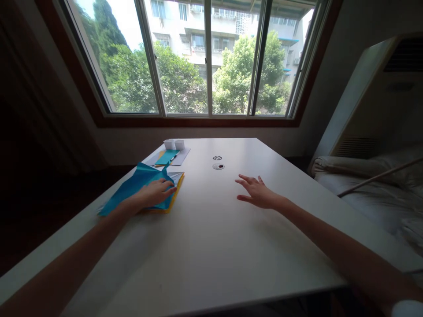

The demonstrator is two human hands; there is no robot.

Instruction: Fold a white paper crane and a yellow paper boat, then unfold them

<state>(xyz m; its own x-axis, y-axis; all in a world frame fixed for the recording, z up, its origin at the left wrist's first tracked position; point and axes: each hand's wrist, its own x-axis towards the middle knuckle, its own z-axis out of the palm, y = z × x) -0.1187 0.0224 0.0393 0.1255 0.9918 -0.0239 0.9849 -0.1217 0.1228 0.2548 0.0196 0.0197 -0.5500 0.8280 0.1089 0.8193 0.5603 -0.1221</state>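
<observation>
My left hand (155,193) rests on a blue sheet of paper (132,187) at the left side of the white table (211,237). The blue sheet lies crumpled over a stack with a yellow sheet (173,198) showing at its right edge. Whether my fingers pinch the blue sheet or just press on it is unclear. My right hand (257,192) hovers open, fingers spread, just above the bare table middle, holding nothing.
Farther back on the left lie a teal sheet (167,156) on grey paper, a pen (173,157) and two small white boxes (174,144). Two round cable holes (218,166) sit mid-table. A bed (370,189) stands on the right, a window behind.
</observation>
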